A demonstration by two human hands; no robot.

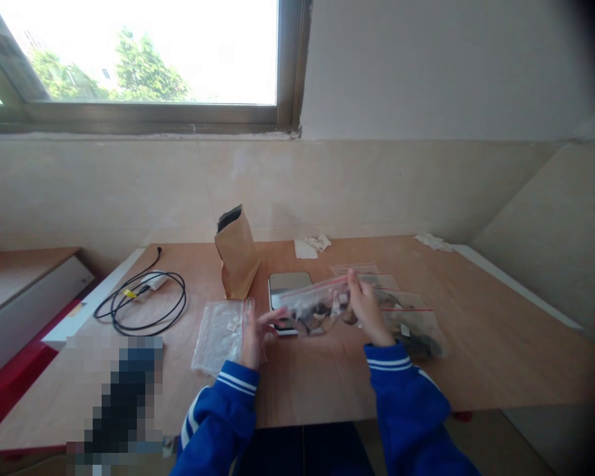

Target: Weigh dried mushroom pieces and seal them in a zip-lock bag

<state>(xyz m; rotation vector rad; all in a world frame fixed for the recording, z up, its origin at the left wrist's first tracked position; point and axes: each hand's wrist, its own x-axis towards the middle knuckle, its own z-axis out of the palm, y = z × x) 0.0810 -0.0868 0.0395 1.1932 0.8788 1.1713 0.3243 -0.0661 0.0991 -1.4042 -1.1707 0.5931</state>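
My right hand (pixel 368 309) pinches the red-striped top edge of a clear zip bag (pixel 313 307) holding small dark parts, lifted just above the wooden table (pixel 476 330). My left hand (pixel 258 334) reaches toward the bag's left end, fingers apart, its fingertips near the bag. Both arms wear blue sleeves with white stripes. A phone (pixel 287 288) lies face up under and behind the bag. More zip bags with dark parts (pixel 416 325) lie to the right of my right hand.
A flat clear bag (pixel 219 334) lies left of my left hand. A brown paper pouch (pixel 237 252) stands behind it. A coiled black cable with a white charger (pixel 141 299) is at the left. Crumpled tissues (pixel 313 245) sit at the back edge.
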